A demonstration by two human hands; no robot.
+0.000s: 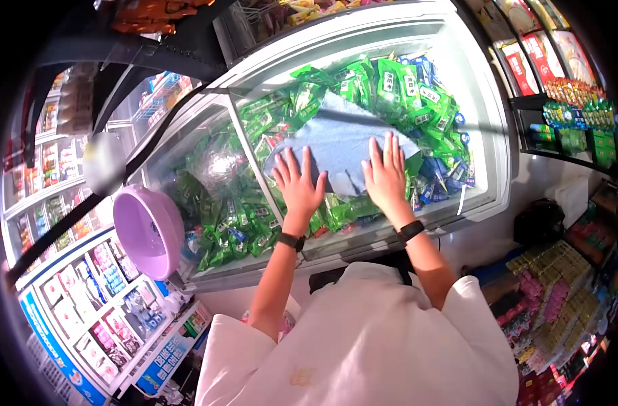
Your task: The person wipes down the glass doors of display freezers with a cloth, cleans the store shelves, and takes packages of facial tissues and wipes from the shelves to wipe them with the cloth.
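A light blue cloth (339,149) lies spread on the glass top of a white chest freezer (491,128). My left hand (300,186) rests flat over the cloth's left part, with its fingers apart. On the cloth's right part, my right hand (388,177) also lies flat, its fingers stretched out. Neither hand grips the cloth. Green packs (353,84) fill the freezer beneath the glass, with some blue ones (434,183) at the right. I see a black band on each wrist.
A purple basin (146,233) stands at the freezer's left end. Shelves of packaged goods (106,304) are on the left. Stacked boxes (545,298) sit at the lower right, and a rack of packets (566,88) is at the upper right. A dark strap or cable crosses the upper left.
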